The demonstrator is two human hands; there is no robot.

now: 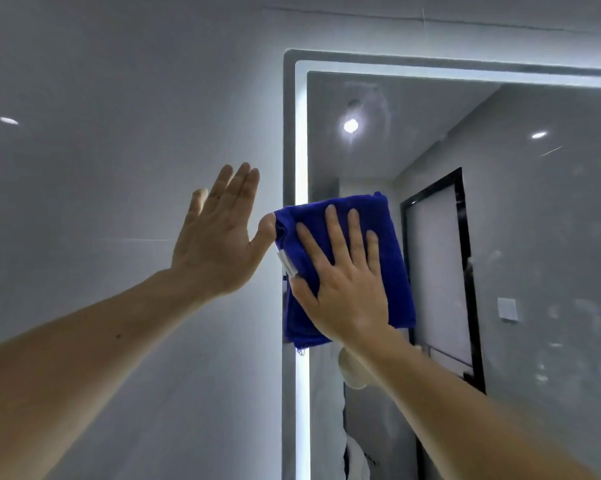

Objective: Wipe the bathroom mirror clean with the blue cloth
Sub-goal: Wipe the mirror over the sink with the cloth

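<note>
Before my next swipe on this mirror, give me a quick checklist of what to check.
1. Is the right hand flat on the blue cloth: ok.
2. Is the blue cloth pressed to the mirror, over its lit edge: ok.
3. Is the left hand off the glass, on the wall: ok.
4. Is the glass streak-free: not ok, there is a smear near the top and spots at right.
5. Is the blue cloth damp enough: cannot tell.

A glossy grey wall [101, 98] fills the left side, with one bright glint [9, 120] high on it and a thin dark line [430, 19] running across near the top. In reflection: a pale door [437, 271] in a black frame, a white switch plate [507, 309] just right of it, and two lit lamps, one [350, 125] up left of the door and one [538, 135] up right.
</note>
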